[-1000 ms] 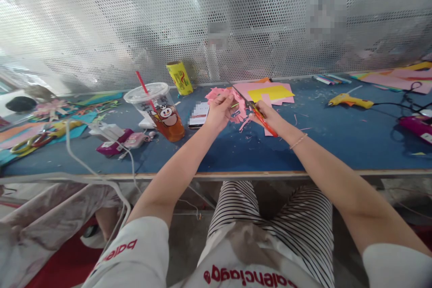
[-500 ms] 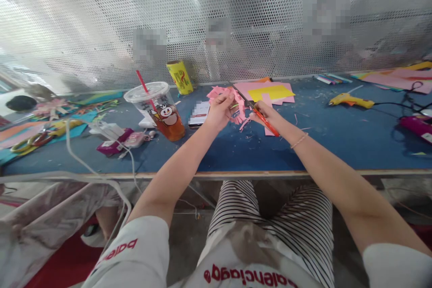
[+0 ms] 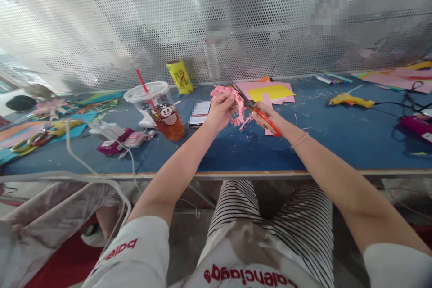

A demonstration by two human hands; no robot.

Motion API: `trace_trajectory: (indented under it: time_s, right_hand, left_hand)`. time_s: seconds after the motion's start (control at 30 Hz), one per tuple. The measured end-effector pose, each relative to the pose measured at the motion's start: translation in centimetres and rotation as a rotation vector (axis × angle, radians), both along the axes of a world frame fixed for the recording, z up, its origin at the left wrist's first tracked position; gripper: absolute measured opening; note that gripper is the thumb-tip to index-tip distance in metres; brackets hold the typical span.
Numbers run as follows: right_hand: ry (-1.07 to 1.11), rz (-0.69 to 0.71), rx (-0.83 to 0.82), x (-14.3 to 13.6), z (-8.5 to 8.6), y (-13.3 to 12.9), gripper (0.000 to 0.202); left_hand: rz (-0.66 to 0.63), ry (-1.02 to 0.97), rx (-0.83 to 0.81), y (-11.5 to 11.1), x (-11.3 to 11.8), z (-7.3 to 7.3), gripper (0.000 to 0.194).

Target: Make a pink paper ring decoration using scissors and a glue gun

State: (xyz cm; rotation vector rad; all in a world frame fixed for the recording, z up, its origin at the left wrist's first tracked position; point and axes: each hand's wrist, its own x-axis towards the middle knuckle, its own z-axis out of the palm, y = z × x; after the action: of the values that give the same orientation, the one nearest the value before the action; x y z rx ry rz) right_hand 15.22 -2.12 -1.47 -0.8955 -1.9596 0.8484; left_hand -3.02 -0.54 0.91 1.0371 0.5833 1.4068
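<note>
My left hand [image 3: 221, 110] is closed on a curled pink paper fringe [image 3: 240, 110], cut into strips along its edge. In my right hand [image 3: 268, 119] are scissors with red-orange handles [image 3: 270, 125]. Their dark blades point up and left, right beside the fringe, and look slightly parted. Whether paper lies between the blades I cannot tell. Behind the scissors, pink sheets [image 3: 286, 86] lie on the table with a yellow sheet [image 3: 272, 93] on top. A phone [image 3: 200, 114] lies left of my left hand, its screen partly blurred.
A plastic cup of drink [image 3: 168, 119] with a red straw stands at left, before a yellow can [image 3: 180, 77]. To the right lies a yellow glue gun [image 3: 351, 100]. White cables [image 3: 69, 137] cross the table's left front edge. A perforated metal screen [image 3: 256, 22] rises behind.
The scissor blades have parted and the handles have spread a little in my right hand. My left hand and the pink fringe have shifted only slightly.
</note>
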Motion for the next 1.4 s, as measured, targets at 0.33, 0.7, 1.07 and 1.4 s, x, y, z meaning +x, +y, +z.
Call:
trace_trajectory:
  time_s: [0.33, 0.7, 1.07, 1.4]
  right_hand:
    - [0.000, 0.006, -0.022, 0.18, 0.21, -0.26, 0.033]
    - [0.016, 0.005, -0.037, 0.02, 0.26, -0.42, 0.031]
    - [-0.017, -0.015, -0.019, 0.08, 0.16, -0.21, 0.033]
    - [-0.090, -0.117, 0.113, -0.69, -0.16, -0.21, 0.037]
  left_hand:
    - [0.027, -0.011, -0.021, -0.06, 0.07, 0.10, 0.014]
    - [-0.039, -0.032, 0.012, -0.41, 0.11, 0.28, 0.015]
    - [-0.036, 0.066, -0.026, -0.58, 0.05, 0.41, 0.014]
    - [-0.028, 0.012, -0.067, -0.43, -0.02, 0.34, 0.012]
